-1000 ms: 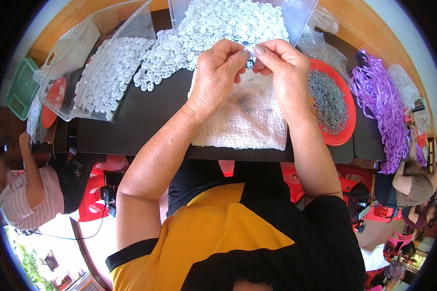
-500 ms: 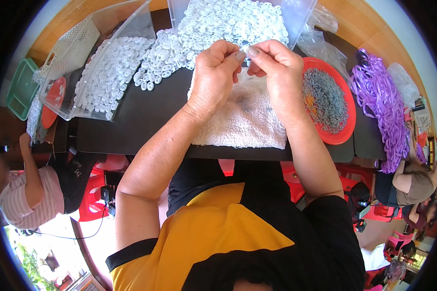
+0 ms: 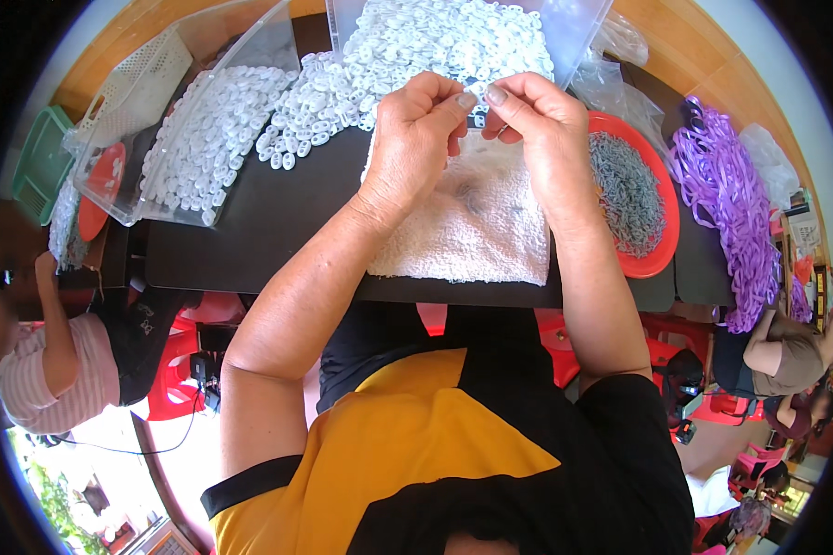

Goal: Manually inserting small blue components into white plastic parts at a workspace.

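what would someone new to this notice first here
Probably the heap of small white pieces at the top centre, spilling from a clear box. Then the tangled purple ribbons at the far right, past the red plate of grey bits. In the middle, the left hand and right hand are close together, fingers nearly meeting, above the white towel.

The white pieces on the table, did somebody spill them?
Maybe! Many white pieces lie loose on the dark table, between the clear left bin and the clear back bin, instead of inside one. That looks like a spill, but they could have been put there on purpose.
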`<state>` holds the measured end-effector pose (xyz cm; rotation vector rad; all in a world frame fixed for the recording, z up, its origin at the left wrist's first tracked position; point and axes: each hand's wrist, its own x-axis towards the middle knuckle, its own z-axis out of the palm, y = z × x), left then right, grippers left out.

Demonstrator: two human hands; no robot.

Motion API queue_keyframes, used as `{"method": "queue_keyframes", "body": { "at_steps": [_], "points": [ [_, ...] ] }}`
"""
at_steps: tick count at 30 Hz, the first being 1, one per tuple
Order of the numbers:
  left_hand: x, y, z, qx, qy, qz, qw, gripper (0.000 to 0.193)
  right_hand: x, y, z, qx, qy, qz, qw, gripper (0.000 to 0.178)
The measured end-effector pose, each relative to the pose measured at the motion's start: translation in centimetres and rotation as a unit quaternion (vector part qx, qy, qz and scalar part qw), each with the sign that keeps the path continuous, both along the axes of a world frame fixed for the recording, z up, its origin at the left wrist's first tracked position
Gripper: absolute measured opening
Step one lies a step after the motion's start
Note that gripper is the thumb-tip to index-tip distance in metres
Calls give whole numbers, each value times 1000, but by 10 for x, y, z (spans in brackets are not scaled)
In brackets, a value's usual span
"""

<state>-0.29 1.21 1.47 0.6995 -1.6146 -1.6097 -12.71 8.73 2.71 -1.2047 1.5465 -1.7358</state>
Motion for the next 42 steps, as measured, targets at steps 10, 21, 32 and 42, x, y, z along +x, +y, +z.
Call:
{"method": "queue_keyframes", "body": {
  "at_steps": [10,21,32,42],
  "points": [
    [0,0,-3,-2,3,-17,1000,17,4,1,1,3,-16,5,1000,13],
    [-1,0,-4,24,37,-35,998,11,0,0,-3,-12,-25,20,999,15],
    [2,-1,1,22,54,-43,997,12,-4,0,-2,-8,-63,59,996,16],
    [2,-1,0,14,34,-30,999,18,-2,0,-2,-7,-29,32,999,16]
  ]
}}
